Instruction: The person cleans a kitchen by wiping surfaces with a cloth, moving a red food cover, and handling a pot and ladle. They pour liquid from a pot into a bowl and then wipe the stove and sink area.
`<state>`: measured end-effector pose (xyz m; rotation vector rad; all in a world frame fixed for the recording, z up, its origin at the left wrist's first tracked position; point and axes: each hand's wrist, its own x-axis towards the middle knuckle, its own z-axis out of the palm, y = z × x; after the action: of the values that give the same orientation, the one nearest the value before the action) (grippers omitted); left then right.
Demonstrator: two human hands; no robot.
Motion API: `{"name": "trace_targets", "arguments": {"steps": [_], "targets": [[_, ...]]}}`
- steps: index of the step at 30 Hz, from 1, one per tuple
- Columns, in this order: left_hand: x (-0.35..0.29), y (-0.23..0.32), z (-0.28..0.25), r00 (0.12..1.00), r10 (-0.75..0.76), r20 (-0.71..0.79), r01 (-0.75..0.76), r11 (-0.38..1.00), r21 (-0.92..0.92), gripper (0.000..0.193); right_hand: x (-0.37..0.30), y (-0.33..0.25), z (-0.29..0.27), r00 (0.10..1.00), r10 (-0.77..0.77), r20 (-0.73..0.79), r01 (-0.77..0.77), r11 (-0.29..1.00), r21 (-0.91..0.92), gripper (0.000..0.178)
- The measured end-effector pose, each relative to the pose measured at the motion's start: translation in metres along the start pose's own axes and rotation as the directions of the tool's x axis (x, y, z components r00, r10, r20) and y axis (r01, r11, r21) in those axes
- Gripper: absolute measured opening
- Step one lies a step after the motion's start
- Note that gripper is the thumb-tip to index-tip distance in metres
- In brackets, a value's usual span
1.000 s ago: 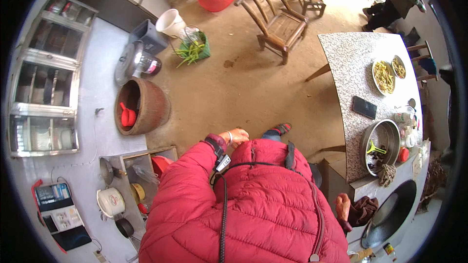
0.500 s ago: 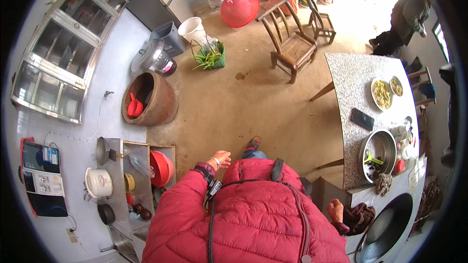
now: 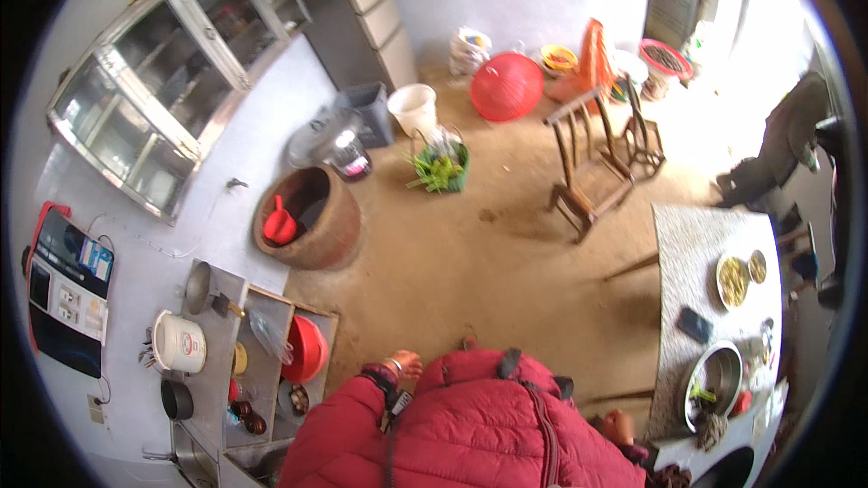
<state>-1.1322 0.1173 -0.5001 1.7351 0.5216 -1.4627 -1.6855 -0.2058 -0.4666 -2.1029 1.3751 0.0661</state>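
My left hand hangs beside my red padded jacket, fingers loosely apart with nothing visible in them. It is nearest the wooden shelf unit, where a red basin stands on its side. On the other side, my right hand is curled closed near the table end, and I see nothing in it. A dark brown cloth lies just below that wrist. To its right, a steel basin holds a green-handled tool, and a grey rag sits by its rim.
The speckled table carries a phone and dishes of food. Wooden chairs stand ahead. A clay vat with a red ladle, a green basket and a red domed cover are leftward. A person bends at the right.
My view has tilted upward, so the room's things sit lower in the picture. My right hand shows farther from the brown cloth. Both hands stay low beside my body.
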Motion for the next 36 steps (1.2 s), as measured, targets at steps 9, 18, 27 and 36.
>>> {"name": "trace_targets", "arguments": {"steps": [9, 18, 27, 36], "targets": [[0.023, 0.088, -0.080, 0.993, 0.101, -0.066, -0.109, 0.986, -0.128, 0.015, 0.087, -0.062, 0.032, 0.999, -0.032, -0.024, 0.032, 0.999, -0.014, 0.013], [0.070, 0.066, -0.135, 0.991, 0.038, -0.132, -0.071, 0.964, -0.256, 0.010, 0.188, -0.175, -0.009, 0.972, -0.009, 0.236, 0.003, 1.000, 0.027, 0.018], [0.071, 0.105, -0.098, 0.995, -0.029, -0.098, -0.032, 0.824, -0.566, 0.016, 0.419, -0.171, -0.011, 0.652, -0.515, 0.556, 0.758, 0.478, -0.445, 0.020], [0.052, 0.204, -0.034, 0.821, 0.553, 0.140, -0.347, 0.289, 0.892, 0.031, 0.599, -0.298, -0.068, 0.855, -0.459, 0.240, 0.504, 0.844, -0.181, 0.014]]}}
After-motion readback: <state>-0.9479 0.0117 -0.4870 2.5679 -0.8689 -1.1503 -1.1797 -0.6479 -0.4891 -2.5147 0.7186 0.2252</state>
